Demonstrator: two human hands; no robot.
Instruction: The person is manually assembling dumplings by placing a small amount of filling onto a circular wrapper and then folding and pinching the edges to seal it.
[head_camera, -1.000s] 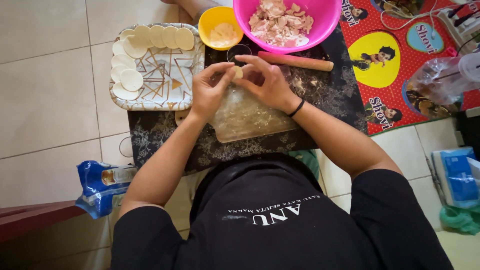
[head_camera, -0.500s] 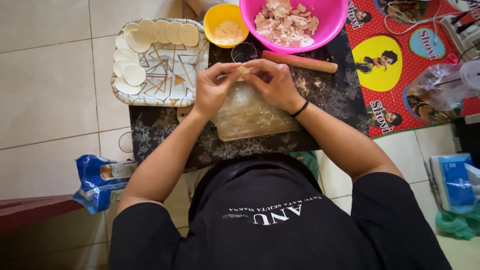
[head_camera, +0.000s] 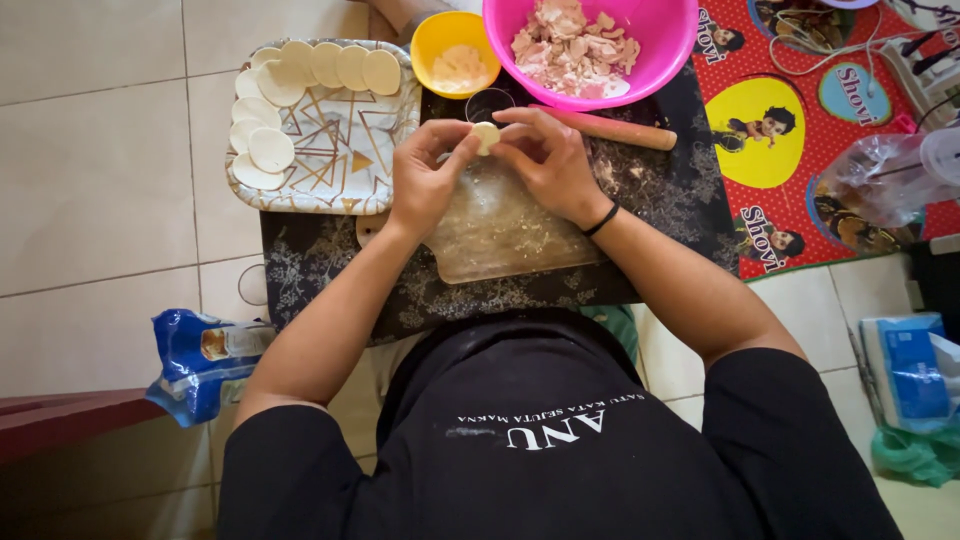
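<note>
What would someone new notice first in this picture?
Probably the big pink bowl of pale chopped filling at top centre, with a smaller yellow bowl to its left. Just below, the left hand and right hand pinch a small dough piece together, beside a patterned tray of round wrappers.

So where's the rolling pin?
The rolling pin lies on the dark mat, just below the pink bowl and beside the right hand.
</note>
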